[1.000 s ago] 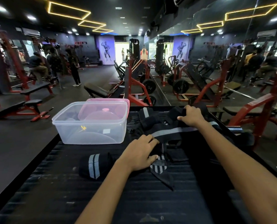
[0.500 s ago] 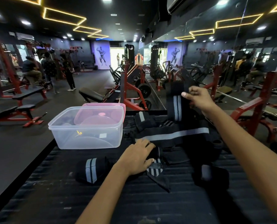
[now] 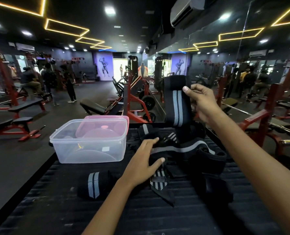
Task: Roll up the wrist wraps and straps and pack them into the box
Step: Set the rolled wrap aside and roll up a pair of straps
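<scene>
A right hand [image 3: 203,103] is pinching a striped wrap [image 3: 176,106] aloft while the spread left hand [image 3: 145,160] is pinning the tangled pile [image 3: 183,148] mid-bench; drawing it clear before rolling from one end looks wisest.

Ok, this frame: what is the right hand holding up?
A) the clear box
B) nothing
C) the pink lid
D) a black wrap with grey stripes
D: the right hand pinches the black wrap with grey stripes lifted above the pile.
</scene>
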